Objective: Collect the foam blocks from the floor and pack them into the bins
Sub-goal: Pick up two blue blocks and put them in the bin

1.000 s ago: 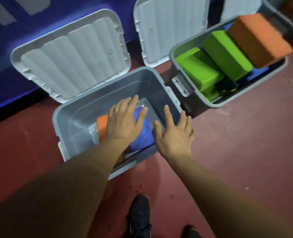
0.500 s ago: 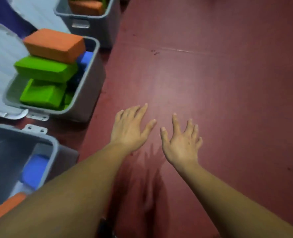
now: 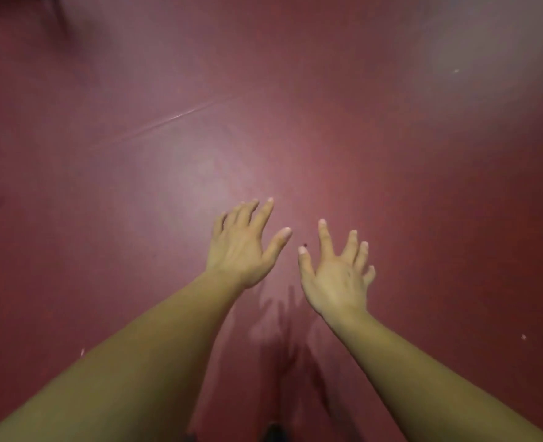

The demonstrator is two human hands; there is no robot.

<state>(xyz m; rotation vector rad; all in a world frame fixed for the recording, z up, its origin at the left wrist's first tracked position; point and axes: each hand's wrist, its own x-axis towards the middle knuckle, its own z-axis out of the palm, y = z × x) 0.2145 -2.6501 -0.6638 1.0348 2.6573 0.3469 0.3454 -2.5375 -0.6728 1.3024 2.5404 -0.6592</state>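
Left hand [image 3: 239, 250], right hand [image 3: 336, 277] past bins

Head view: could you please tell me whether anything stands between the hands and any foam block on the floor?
Nothing visible does, though no foam block or bin shows here. The left hand and right hand are open and empty above the red floor, which shows only a faint seam and small specks.
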